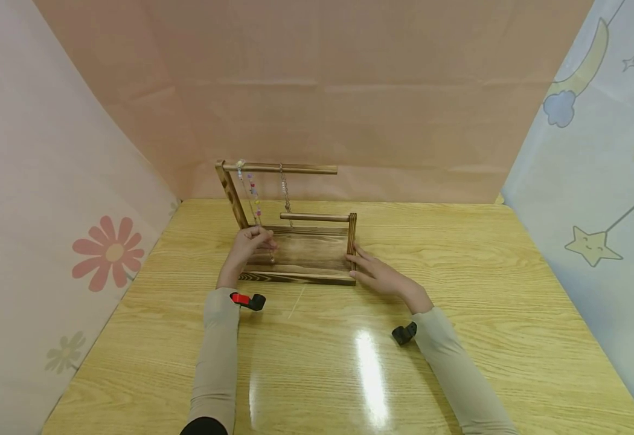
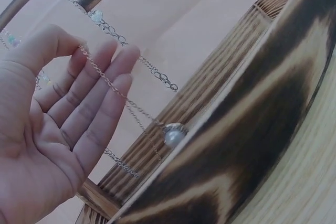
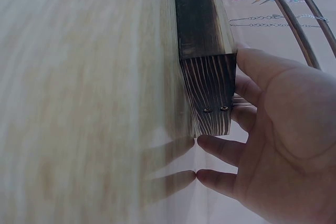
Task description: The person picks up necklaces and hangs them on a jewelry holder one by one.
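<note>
My left hand (image 1: 250,246) pinches a thin chain necklace (image 2: 107,81) between thumb and index finger, its other fingers extended. A pearl pendant (image 2: 174,136) hangs from the chain, low beside the front rail of a wooden jewelry stand (image 1: 295,279). With fingers spread, my right hand (image 1: 380,275) rests against the stand's right end; in the right wrist view the thumb and some fingertips lie by the end block (image 3: 209,95). On the stand's tall bar (image 1: 311,170) hang a colorful beaded strand (image 1: 253,187) and a silver chain (image 1: 285,187).
A shorter bar (image 1: 314,217) juts leftward from the stand's right post (image 1: 352,232). The stand sits on a wood-grain table (image 1: 458,272), with a peach backdrop (image 1: 377,109) behind and patterned sheets at both sides.
</note>
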{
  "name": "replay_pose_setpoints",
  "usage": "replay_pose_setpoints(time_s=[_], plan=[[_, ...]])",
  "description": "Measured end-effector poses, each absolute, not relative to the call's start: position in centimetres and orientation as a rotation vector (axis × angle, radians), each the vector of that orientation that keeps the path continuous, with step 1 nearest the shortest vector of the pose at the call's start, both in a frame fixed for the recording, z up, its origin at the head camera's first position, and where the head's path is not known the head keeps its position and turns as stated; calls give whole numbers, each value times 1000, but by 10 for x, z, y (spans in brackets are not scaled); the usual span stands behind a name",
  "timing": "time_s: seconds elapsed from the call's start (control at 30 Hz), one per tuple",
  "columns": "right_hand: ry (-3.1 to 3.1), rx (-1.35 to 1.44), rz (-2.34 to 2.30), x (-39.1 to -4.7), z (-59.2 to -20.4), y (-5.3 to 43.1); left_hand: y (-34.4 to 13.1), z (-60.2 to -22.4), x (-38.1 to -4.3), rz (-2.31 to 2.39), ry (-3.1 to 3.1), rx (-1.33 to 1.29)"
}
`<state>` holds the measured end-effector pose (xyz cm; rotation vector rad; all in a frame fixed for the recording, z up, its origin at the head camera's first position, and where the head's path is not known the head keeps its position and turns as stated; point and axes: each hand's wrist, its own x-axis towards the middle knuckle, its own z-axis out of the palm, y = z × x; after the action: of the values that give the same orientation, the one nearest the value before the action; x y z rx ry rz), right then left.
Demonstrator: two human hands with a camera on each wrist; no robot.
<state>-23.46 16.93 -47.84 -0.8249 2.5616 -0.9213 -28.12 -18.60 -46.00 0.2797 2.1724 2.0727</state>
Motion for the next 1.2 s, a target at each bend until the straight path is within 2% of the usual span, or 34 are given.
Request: replay_pose_setpoints(time_s=[0.33, 1.2], plan=[[2569, -822, -919, -234, -478, 170, -183, -443, -271, 2174, 2095, 390], [2555, -826, -933, -232, -475, 170, -178, -439, -271, 2322, 2031, 463]])
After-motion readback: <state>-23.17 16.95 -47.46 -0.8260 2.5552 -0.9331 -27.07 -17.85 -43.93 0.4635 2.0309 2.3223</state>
